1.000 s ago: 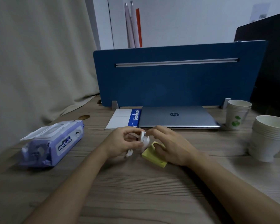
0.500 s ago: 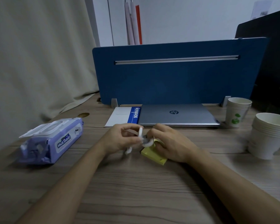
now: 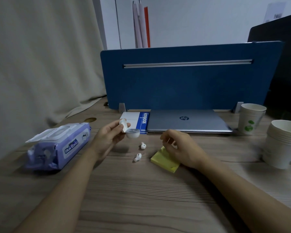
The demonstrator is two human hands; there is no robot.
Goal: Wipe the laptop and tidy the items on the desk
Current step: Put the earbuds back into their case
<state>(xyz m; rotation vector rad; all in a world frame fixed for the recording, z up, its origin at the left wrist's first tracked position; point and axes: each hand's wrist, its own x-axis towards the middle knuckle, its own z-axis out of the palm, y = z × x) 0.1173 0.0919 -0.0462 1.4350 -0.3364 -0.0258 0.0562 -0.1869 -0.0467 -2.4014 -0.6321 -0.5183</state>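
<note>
My left hand holds a white earbud case with its lid flipped open, lifted a little above the desk. Two white earbuds lie loose on the wood just right of that hand. My right hand hovers over a yellow sticky-note pad, fingers curled and empty. A closed silver laptop lies flat at the back against the blue divider, with a blue-and-white notebook beside it on the left.
A purple wet-wipe pack with its flap open lies at the left. A paper cup stack stands right of the laptop and a bigger stack at the far right. The blue divider closes the back; a curtain hangs left.
The hands have parted. The left hand carried the opened case up and left, the right hand drew back over the sticky notes, and the two earbuds now lie on the desk.
</note>
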